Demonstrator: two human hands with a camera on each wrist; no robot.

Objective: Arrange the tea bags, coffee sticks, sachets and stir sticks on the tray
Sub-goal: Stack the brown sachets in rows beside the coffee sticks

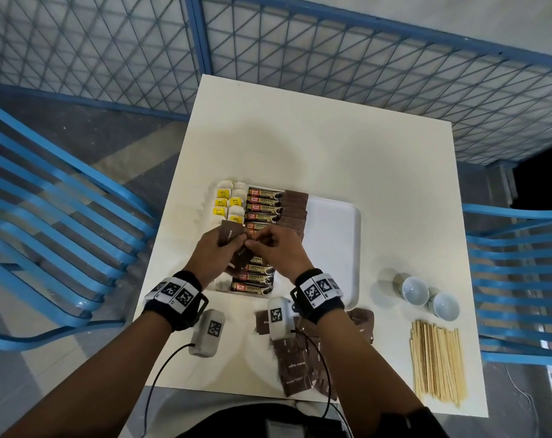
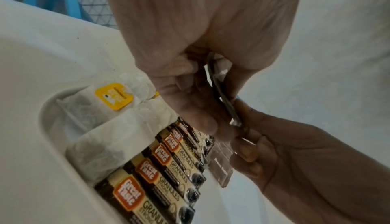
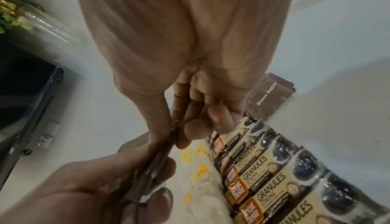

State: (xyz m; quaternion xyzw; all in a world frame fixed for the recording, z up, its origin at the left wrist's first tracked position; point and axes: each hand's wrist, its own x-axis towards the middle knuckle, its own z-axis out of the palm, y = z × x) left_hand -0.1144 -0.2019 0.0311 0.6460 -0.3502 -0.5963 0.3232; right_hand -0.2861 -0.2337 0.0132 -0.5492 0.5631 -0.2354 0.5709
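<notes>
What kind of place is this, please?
Probably a café-style or pantry setup inside a fenced recording area: a white table, blue slatted chairs, blue mesh fence panels, and two small white cups.

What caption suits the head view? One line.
Both hands sort brown sugar sachets above the tray.

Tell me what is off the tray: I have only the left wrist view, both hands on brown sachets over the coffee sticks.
Observer: The stir sticks lie in a pile on the table, right of the tray.
Operator: Any sachets left out?
Observer: Yes, loose brown sachets lie near the table's front edge.
Operator: And room on the tray?
Observer: Its right part is bare; a column of sachets sits beside the coffee sticks.
</notes>
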